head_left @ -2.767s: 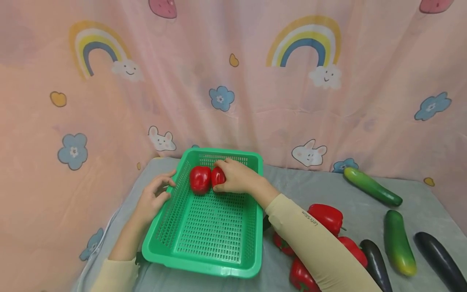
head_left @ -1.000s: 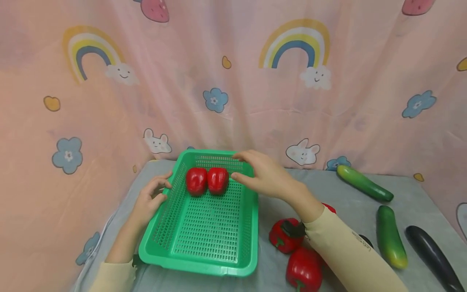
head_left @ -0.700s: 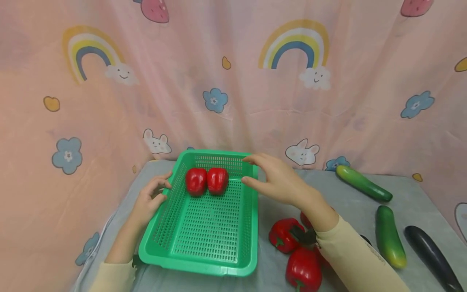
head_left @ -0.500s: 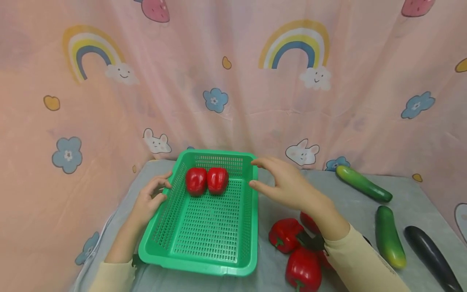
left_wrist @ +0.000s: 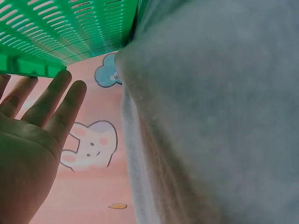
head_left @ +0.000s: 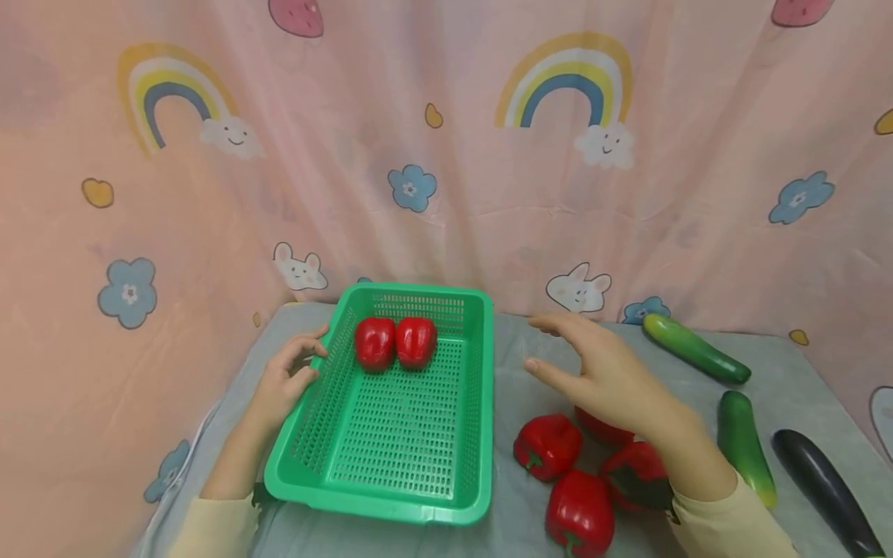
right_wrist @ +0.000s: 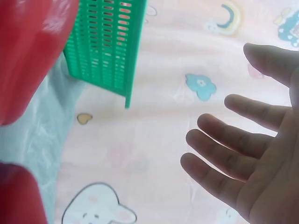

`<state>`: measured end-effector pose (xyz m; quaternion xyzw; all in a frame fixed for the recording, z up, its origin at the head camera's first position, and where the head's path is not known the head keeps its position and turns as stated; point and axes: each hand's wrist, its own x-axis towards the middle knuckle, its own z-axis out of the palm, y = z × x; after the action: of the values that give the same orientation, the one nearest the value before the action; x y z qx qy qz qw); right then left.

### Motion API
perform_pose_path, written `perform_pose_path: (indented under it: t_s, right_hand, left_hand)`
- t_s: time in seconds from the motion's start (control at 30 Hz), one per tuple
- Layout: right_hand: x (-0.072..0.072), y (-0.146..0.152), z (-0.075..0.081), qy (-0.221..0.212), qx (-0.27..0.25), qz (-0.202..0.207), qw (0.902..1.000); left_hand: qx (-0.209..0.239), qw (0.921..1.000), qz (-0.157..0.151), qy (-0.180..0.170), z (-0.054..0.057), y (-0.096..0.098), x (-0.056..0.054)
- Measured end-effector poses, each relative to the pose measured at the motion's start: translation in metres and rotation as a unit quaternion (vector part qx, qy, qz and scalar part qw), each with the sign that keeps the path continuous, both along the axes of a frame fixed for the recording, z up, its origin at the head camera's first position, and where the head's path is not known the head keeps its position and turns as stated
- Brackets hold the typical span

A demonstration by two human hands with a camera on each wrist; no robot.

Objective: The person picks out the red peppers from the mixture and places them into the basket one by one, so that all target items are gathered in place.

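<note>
Two red bell peppers [head_left: 395, 344] lie side by side at the far end of a green perforated basket [head_left: 483, 434]. At the basket's left rim rests my left hand [head_left: 282, 381]; in the left wrist view its fingertips [left_wrist: 77, 88] reach up to the basket's edge, fingers fairly straight. My right hand [head_left: 614, 372] hovers right of the basket, over more red bell peppers, with thumb and fingers spread and nothing held. The right wrist view shows that palm [right_wrist: 266, 186] bare. A red bell pepper [head_left: 547, 446] and another bell pepper [head_left: 580, 513] sit nearest below it; others are partly hidden by the arm.
Two green zucchini [head_left: 696, 349] [head_left: 745, 442] and a dark eggplant [head_left: 826, 488] lie on the right of the grey-covered table [head_left: 516, 535]. A pink patterned curtain [head_left: 474, 248] hangs behind and along the left. A white cable [head_left: 183, 473] runs at the left edge.
My right hand has let go of a bell pepper inside the basket, then moved right, out over the loose peppers. My left hand has stayed at the rim.
</note>
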<state>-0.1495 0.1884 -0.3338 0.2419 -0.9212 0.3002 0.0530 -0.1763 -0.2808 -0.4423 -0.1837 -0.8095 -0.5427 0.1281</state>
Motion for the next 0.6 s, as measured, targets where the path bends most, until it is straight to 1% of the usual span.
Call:
perform_pose_path:
  t_s: [0.13, 0.27, 0.43, 0.6]
  right_hand:
    - [0.008, 0.01, 0.0, 0.004, 0.005, -0.008, 0.9999]
    - [0.018, 0.016, -0.003, -0.006, 0.026, -0.025, 0.9993]
    - [0.032, 0.018, -0.006, -0.012, 0.055, -0.041, 0.9976]
    - [0.042, 0.017, -0.009, -0.026, 0.067, -0.05, 0.9962]
  left_hand:
    - [0.003, 1.0, 0.003, 0.001, 0.001, 0.0, 0.001]
    - [0.007, 0.9999, 0.003, 0.006, 0.0, 0.0, 0.001]
    - [0.009, 0.9999, 0.0, 0.01, -0.001, 0.0, -0.001]
    - [0.011, 0.9999, -0.002, 0.011, -0.002, 0.001, -0.001]
